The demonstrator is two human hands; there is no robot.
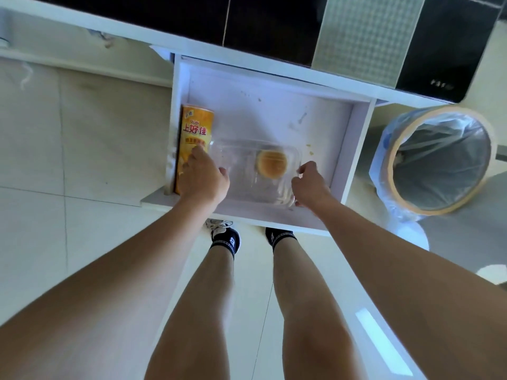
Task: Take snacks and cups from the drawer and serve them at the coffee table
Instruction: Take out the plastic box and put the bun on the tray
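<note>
A white drawer [274, 111] stands pulled open below me. An orange snack can [195, 133] lies along its left wall. A clear plastic box [247, 174] with one round golden cake [272, 163] inside lies at the drawer's front. My left hand [204, 179] rests over the box's left end, its fingers touching the can's lower part. My right hand [310, 185] pinches the box's right edge. Whether the left hand grips the box or the can is unclear.
A bin [439, 160] lined with a clear bag stands right of the drawer. A black appliance [444, 50] sits on the white top above. My legs and dark socks stand on pale floor tiles [82, 160] just in front of the drawer.
</note>
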